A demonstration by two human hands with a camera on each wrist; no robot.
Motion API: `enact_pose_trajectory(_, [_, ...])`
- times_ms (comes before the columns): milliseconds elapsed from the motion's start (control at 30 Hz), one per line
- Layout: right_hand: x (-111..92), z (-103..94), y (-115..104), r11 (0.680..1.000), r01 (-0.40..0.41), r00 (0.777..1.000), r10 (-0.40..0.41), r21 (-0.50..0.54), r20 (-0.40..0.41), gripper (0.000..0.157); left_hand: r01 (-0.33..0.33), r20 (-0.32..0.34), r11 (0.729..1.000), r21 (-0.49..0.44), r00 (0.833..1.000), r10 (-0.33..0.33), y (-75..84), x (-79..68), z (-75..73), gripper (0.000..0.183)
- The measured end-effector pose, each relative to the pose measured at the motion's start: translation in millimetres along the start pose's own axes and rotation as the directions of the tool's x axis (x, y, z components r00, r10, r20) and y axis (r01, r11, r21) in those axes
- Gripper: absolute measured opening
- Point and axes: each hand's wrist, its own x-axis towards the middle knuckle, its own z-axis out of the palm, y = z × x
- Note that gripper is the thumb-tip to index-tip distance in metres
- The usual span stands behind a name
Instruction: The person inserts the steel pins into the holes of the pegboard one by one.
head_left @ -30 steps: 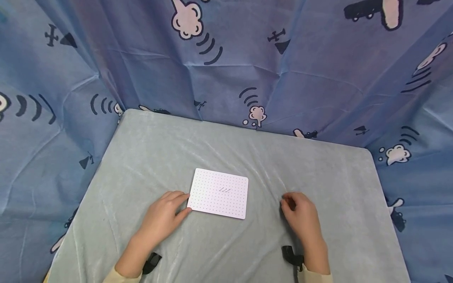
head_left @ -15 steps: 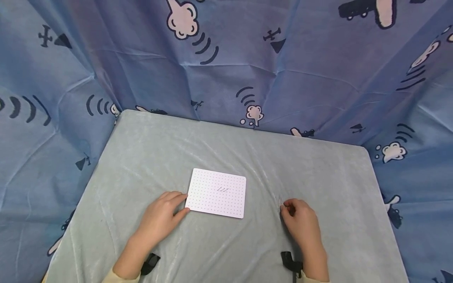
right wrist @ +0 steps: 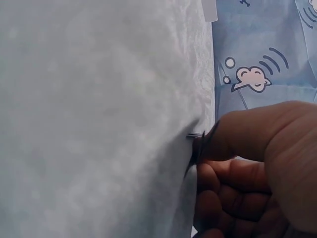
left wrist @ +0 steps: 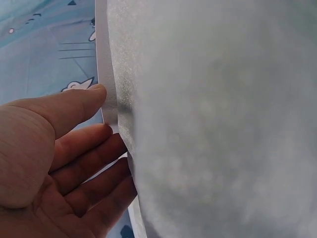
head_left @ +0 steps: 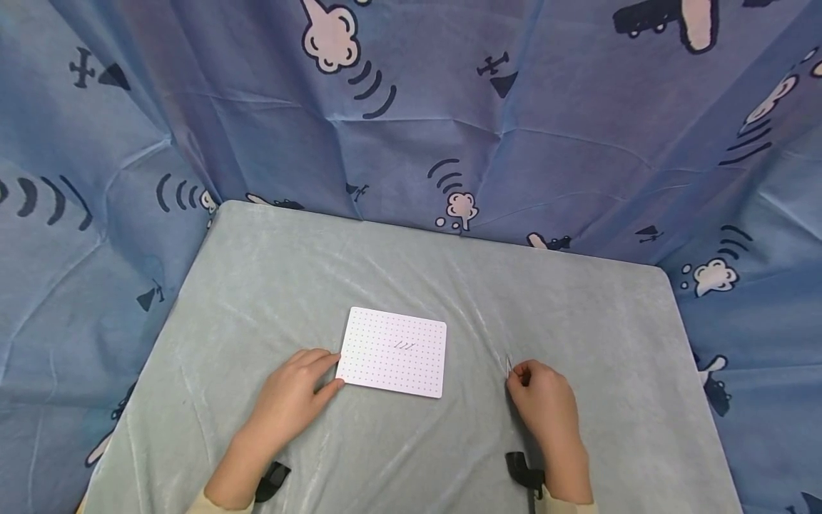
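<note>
A white board [head_left: 390, 368] with a grid of small dots lies on the table, and three thin dark slanted pins [head_left: 404, 345] show right of its middle. My left hand [head_left: 292, 389] rests at the board's left end, thumb and forefinger touching its edge. The left wrist view shows the thumb [left wrist: 74, 109] on that edge, the fingers loosely extended. To the right of the board, my right hand [head_left: 546, 400] is low over the cloth, thumb and forefinger together on thin metal pins [head_left: 508, 365]. Their shiny ends [right wrist: 194, 135] poke out past the thumb in the right wrist view.
Pale grey-green cloth [head_left: 270, 285] covers the table, with soft creases. Blue patterned curtains [head_left: 411, 86] hang behind it and at both sides. A black wrist mount [head_left: 272, 480] sits at the left wrist, another black mount [head_left: 524, 471] at the right.
My right hand has come slightly toward me, and the thin metal pins have come into sight at its fingertips. The left hand keeps its place at the board; the head view has shifted a little.
</note>
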Motion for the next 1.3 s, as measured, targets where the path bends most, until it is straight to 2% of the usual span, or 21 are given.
enact_pose_trajectory(233, [1,-1.2,3,0.999,-0.022,0.999,0.022,0.025,0.026,0.008,-0.004,-0.007,1.0,-0.001,1.0,0.004,0.6,-0.6,-1.3,0.044])
enact_pose_trajectory(500, [0,-1.6,2,0.997,-0.02,1.0,0.02,0.074,-0.012,0.008,-0.003,-0.01,1.0,0.006,1.0,0.003,0.1,-0.8,-1.3,0.043])
enact_pose_trajectory(800, [2,-0.8,-2,0.991,0.072,0.991,-0.057,0.117,-0.124,0.013,0.0,-0.006,1.0,0.01,1.0,0.0,-0.9,-1.8,-0.5,0.043])
enact_pose_trajectory(1067, [4,-2.0,-11,0.979,0.107,0.983,-0.078,0.174,-0.163,0.006,0.001,-0.004,1.0,0.009,1.0,-0.001,-1.2,-1.3,0.5,0.043])
enact_pose_trajectory(1233, [6,-1.6,-21,0.95,0.17,0.972,-0.118,0.263,-0.203,0.004,-0.003,-0.005,1.0,0.005,1.0,0.003,-0.9,-0.8,0.1,0.043])
enact_pose_trajectory(1300, [7,-0.4,-26,0.933,0.204,0.965,-0.141,0.297,-0.221,0.009,-0.005,-0.005,1.0,0.004,1.0,0.005,-0.9,-0.6,0.1,0.043])
